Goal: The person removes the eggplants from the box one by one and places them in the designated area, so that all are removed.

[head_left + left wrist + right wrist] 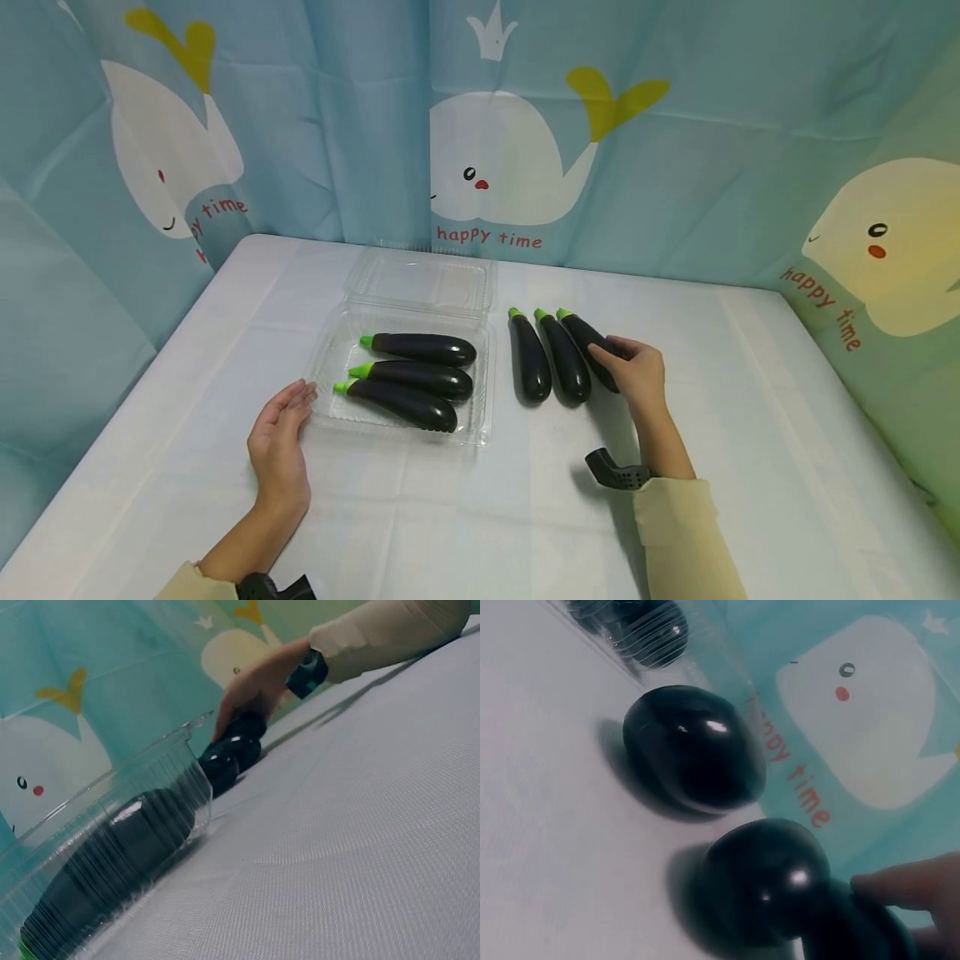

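Observation:
My right hand (641,375) grips the rightmost of three dark eggplants with green stems, thumb and fingers on either side of this eggplant (581,336). Left of it on the table lie a middle eggplant (564,358) and a left eggplant (531,362), stems pointing away. A clear plastic clamshell box (486,421) stands to the left with its lid (420,279) folded back. Three more eggplants lie side by side in it, the nearest eggplant (408,407) slightly slanted. My left hand (279,446) rests beside the box, relaxed fingertips at its left front corner.
A white cloth covers the table (420,517). Behind it and at both sides hangs a blue-green curtain (375,125) printed with whales. Each wrist wears a black camera mount, such as the right mount (618,473).

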Available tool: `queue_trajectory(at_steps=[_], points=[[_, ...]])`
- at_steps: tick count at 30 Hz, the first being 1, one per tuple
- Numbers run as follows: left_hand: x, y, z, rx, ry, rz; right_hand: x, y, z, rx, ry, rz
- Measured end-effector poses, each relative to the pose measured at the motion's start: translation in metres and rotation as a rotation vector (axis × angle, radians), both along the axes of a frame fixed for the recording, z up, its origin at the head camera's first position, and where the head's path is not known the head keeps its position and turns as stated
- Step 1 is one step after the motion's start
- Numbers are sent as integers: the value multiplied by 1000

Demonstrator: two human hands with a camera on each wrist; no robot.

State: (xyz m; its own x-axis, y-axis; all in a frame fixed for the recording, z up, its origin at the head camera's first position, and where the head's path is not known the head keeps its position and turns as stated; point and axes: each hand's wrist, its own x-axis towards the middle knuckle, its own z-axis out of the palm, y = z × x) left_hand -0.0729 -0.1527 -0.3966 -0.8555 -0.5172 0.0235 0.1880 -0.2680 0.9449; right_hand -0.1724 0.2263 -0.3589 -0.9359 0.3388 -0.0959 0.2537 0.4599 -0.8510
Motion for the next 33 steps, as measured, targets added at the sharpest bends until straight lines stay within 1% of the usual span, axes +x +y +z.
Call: queue_trajectory(at_steps=[5, 9, 13, 20, 26, 33], points=[[0, -1, -1, -9, 4, -14, 1, 0, -2, 30, -14, 41], [0, -2, -2, 4, 6, -17, 1, 0, -3, 43, -41, 63], [0, -1, -2, -2, 0, -17, 1, -3, -4, 53, -57, 66], [0, -1, -2, -11, 0, -16, 0, -5, -7, 58, -45, 47], [-1, -1, -2, 10, 7, -7, 1, -4, -5, 57, -56, 84], [-1, -1, -2, -10, 3, -10, 3, -3, -3, 113, -51, 139]])
